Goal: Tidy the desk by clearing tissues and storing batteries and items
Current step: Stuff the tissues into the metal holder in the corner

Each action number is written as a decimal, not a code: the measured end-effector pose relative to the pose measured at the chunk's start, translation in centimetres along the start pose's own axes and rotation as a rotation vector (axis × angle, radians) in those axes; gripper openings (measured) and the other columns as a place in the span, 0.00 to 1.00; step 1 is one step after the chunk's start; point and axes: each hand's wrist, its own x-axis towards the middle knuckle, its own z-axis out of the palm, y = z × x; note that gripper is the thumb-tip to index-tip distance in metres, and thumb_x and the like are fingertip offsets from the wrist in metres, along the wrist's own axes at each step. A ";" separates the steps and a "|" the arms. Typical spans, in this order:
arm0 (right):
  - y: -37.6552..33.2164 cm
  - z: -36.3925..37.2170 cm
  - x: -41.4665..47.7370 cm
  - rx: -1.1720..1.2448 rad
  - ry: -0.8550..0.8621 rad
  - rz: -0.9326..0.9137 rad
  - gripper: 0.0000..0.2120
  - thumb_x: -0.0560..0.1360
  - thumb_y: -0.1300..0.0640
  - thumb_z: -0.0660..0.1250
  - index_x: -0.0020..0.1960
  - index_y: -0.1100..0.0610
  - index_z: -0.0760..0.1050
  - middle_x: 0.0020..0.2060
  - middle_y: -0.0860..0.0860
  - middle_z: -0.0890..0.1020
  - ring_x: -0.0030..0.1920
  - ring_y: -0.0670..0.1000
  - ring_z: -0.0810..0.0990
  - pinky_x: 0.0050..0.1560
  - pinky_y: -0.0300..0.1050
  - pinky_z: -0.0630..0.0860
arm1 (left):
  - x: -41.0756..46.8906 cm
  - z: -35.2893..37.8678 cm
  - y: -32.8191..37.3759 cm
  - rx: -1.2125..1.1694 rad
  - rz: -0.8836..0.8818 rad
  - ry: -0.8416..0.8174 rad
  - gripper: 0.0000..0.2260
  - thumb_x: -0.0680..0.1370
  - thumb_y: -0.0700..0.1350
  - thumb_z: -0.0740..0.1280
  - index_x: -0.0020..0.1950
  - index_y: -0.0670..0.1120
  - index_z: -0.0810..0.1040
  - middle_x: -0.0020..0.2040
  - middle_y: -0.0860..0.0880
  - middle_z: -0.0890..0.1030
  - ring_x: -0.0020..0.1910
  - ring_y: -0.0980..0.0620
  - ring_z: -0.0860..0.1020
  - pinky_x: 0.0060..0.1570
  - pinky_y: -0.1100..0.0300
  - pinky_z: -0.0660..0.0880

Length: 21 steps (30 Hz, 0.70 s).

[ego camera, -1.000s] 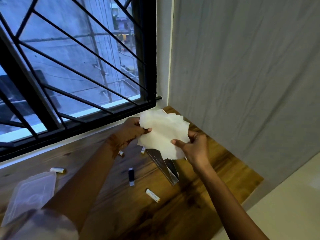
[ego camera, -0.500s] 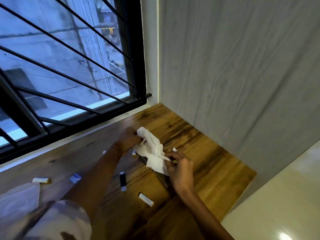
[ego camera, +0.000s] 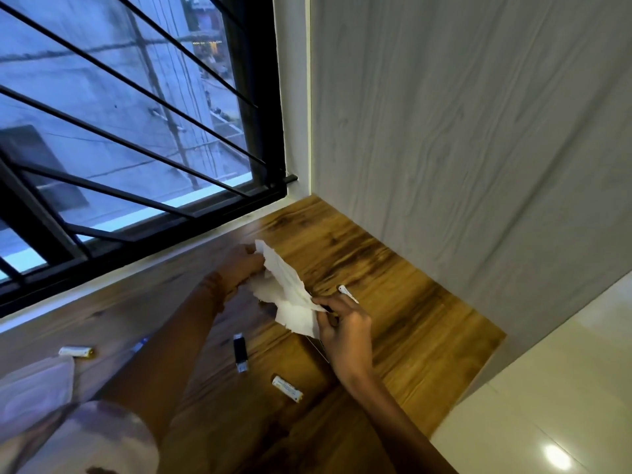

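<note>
A crumpled white tissue (ego camera: 290, 295) hangs just above the wooden desk (ego camera: 403, 302) near the window corner. My left hand (ego camera: 239, 265) grips its far end and my right hand (ego camera: 345, 323) pinches its near end. White batteries lie on the desk: one (ego camera: 287, 388) near my right forearm, one (ego camera: 76, 351) at the left, and another (ego camera: 347, 292) just beyond my right hand. A black USB stick (ego camera: 240, 352) lies between my arms. A dark flat object under the tissue is mostly hidden.
A clear plastic container (ego camera: 34, 388) sits at the desk's left edge. A barred window (ego camera: 136, 131) runs along the back. A grey wall (ego camera: 461, 131) bounds the right side, and the desk's right end drops to a pale floor (ego camera: 547, 405).
The tissue was held up flat and spread a second ago. Both hands have lowered it toward the desk and bunched it into a narrow crumpled strip.
</note>
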 end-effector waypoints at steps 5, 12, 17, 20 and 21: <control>0.9 0.0 -0.5 -0.034 -0.042 0.085 0.12 0.73 0.65 0.66 0.55 0.57 0.80 0.51 0.51 0.82 0.49 0.43 0.77 0.49 0.26 0.69 | -2.2 1.1 1.4 -0.031 0.028 -0.040 0.06 0.76 0.35 0.61 0.51 0.37 0.75 0.41 0.41 0.77 0.37 0.49 0.76 0.33 0.63 0.75; 1.9 0.1 -1.4 -0.051 -0.089 0.175 0.11 0.74 0.61 0.67 0.56 0.56 0.79 0.52 0.50 0.79 0.47 0.43 0.76 0.48 0.33 0.73 | -2.4 2.0 0.2 -0.072 -0.055 -0.018 0.08 0.74 0.31 0.61 0.40 0.38 0.78 0.37 0.40 0.77 0.32 0.49 0.74 0.25 0.66 0.73; 2.7 0.2 -1.9 -0.027 -0.072 0.270 0.06 0.73 0.60 0.69 0.49 0.54 0.78 0.47 0.47 0.79 0.44 0.41 0.74 0.43 0.30 0.71 | -2.5 2.6 -0.8 -0.148 -0.075 0.018 0.11 0.75 0.31 0.61 0.56 0.31 0.77 0.35 0.43 0.76 0.28 0.54 0.75 0.26 0.68 0.73; 3.0 0.2 -2.1 -0.007 -0.092 0.317 0.06 0.72 0.61 0.69 0.48 0.53 0.77 0.46 0.46 0.78 0.41 0.40 0.74 0.42 0.31 0.72 | -2.9 3.3 -1.1 -0.184 -0.066 0.051 0.11 0.76 0.33 0.62 0.56 0.33 0.78 0.32 0.44 0.76 0.24 0.57 0.75 0.22 0.70 0.71; 3.1 0.1 -2.1 -0.003 -0.097 0.332 0.07 0.72 0.61 0.68 0.49 0.53 0.77 0.47 0.46 0.78 0.41 0.40 0.74 0.41 0.33 0.73 | -3.1 3.6 -1.2 -0.196 -0.059 0.065 0.11 0.76 0.33 0.61 0.57 0.34 0.78 0.32 0.45 0.76 0.26 0.55 0.74 0.22 0.70 0.71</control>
